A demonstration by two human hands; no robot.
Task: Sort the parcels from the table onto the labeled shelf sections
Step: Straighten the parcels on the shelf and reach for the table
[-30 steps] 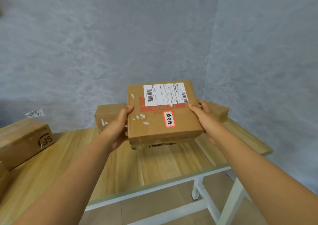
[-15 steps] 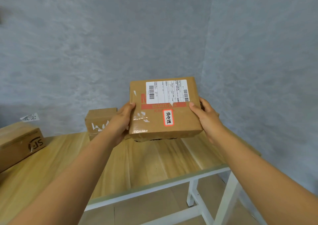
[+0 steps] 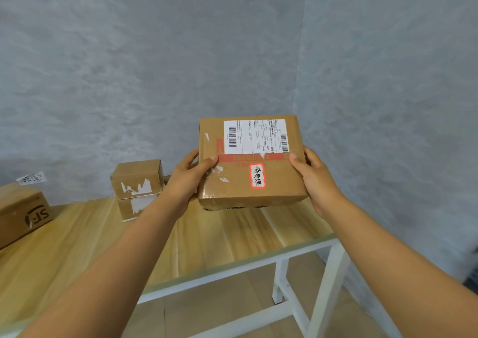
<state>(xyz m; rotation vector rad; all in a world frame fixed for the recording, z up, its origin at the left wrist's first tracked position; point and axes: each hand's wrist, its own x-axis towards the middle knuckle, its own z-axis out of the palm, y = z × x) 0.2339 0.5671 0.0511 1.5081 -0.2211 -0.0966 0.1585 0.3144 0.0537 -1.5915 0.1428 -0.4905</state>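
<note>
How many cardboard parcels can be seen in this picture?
3. One parcel is held up in both hands, one small box stands on the table, one SF box lies at far left. Others may be hidden.

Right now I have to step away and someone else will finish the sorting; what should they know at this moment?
Left hand and right hand grip the labelled parcel by its sides, lifted clear above the table.
A small box stands on the table to its left; an SF box lies at the far left edge.
No shelf in view, so nothing can be counted as placed.
Left: read the red-bordered sticker, shelve this parcel, then the other two.
</note>
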